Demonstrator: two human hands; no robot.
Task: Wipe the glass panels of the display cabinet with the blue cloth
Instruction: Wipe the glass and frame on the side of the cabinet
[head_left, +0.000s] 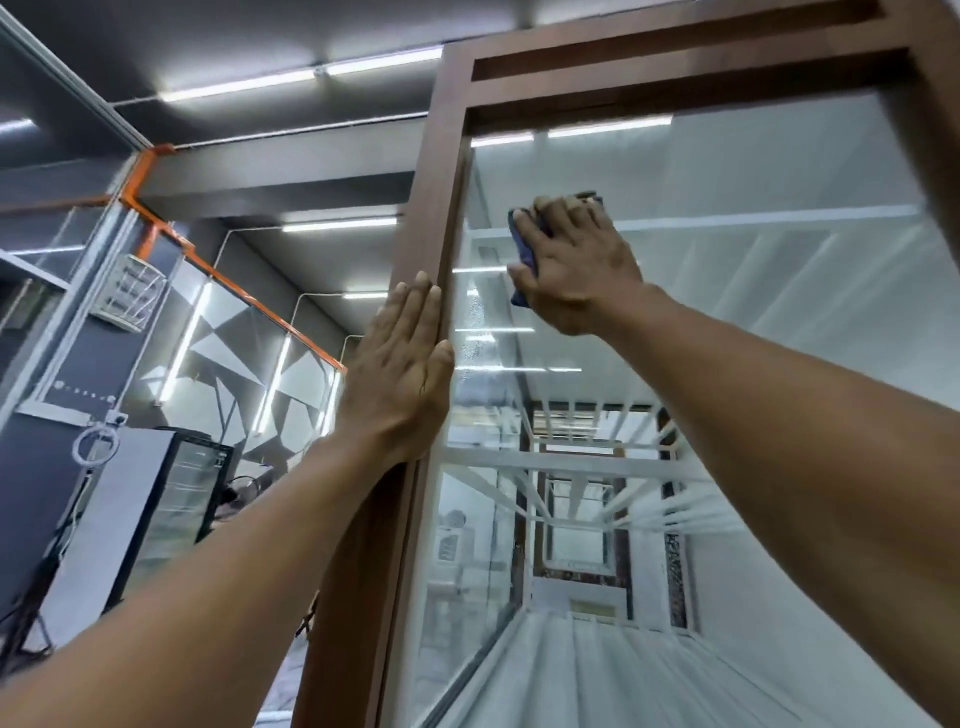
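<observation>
Soft blue fabric cloth: light, limp; palm its middle.
Right hand grip: flat, pressing cloth against clear glass panel.
Left hand grip: flat, empty.

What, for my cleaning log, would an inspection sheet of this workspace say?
Surface: glass panel in a brown wooden frame; speckled patch near its left edge.
Job's things: blue cloth flat against the glass, high on the panel.
Clutter: nothing seen.
Hands: right hand presses the cloth to the glass, fingers spread; left hand rests flat on the frame, fingers straight.
Cables: thin leads trail down at lower left.
Surroundings: strip lights on the ceiling, orange beam, glass-door fridge, fan behind it.
</observation>
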